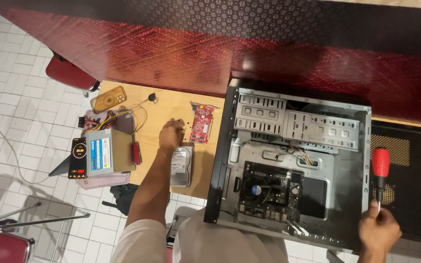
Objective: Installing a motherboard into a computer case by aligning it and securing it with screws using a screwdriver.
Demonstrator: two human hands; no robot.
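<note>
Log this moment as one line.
left hand: on wooden table, by hard drive | right hand: holds red-handled screwdriver | computer case: open

Left hand (pixel 171 134) resting closed on the wooden worktop (pixel 169 104), touching small screws (pixel 187 127), just above a hard drive (pixel 181 166) and beside a red expansion card (pixel 202 123). Right hand (pixel 378 230) gripping a red-handled screwdriver (pixel 380 171) at the right edge of the open computer case (pixel 293 160), motherboard (pixel 270 191) showing inside.

My left hand (pixel 171 134) reaches far out on a long, straight bare arm, fingers curled into a loose fist, knuckles up. My right hand (pixel 378 229) stays near at the right edge, closed tight, wrist bent inward.
</note>
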